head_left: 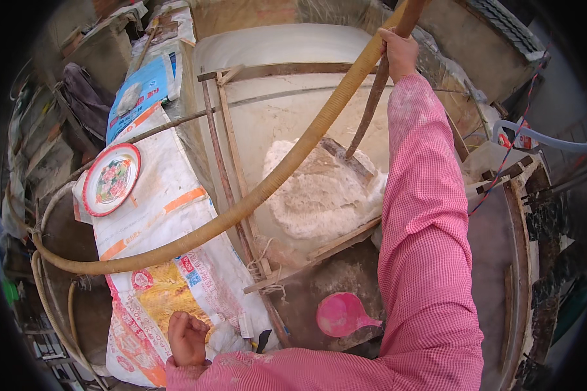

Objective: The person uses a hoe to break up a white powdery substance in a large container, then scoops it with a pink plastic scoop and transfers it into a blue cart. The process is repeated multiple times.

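On the left, a red-rimmed plate (111, 180) lay by the left edge of a white sack (163, 153). Our left hand (188, 339) was over the near end of a printed sack (125, 339), its fingers half curled, with nothing in them that we could see. A yellow hose (267, 189) bent across the middle. Behind it, a white lump (306, 212) sat inside the wooden frame (287, 69), by its near edge. A pink scoop (341, 315) was outside that edge. Our right hand (401, 53) gripped a wooden pole (368, 112) that reached down to a block (357, 168) on the lump. We thought the hose could bump the pole if it slid, or the pole could twist with just one hand on it.
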Demonstrator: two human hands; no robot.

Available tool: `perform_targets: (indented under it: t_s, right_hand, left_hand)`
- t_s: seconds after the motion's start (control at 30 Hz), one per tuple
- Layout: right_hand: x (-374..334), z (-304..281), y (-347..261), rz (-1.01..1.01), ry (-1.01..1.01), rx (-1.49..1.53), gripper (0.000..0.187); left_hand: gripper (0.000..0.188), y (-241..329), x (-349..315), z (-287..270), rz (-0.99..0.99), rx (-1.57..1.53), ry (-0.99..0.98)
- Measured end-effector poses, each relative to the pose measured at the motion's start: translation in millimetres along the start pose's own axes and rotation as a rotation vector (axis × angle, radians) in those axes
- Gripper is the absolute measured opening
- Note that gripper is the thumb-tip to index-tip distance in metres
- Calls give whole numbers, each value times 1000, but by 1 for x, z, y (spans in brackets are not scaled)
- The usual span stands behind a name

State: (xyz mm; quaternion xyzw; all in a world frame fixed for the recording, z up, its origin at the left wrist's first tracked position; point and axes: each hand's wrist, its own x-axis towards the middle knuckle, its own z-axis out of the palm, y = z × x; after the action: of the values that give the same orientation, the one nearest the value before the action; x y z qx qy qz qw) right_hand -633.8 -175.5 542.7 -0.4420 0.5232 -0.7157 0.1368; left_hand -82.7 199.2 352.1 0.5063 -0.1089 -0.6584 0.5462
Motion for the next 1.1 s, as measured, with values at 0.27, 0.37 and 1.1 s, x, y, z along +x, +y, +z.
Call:
perform_targets:
  t_s: [0.27, 0.37, 1.1]
  right_hand:
    - [-178, 51, -41, -38, -82, -209, 17]
    - [-285, 88, -42, -84, -208, -455, 17]
    - [-680, 42, 12, 273, -517, -654, 26]
  left_hand:
    - [17, 52, -58, -23, 415, 55, -196]
    - [36, 101, -88, -39, 879, 253, -250]
    - [32, 62, -168, -255, 789, 2128, 130]
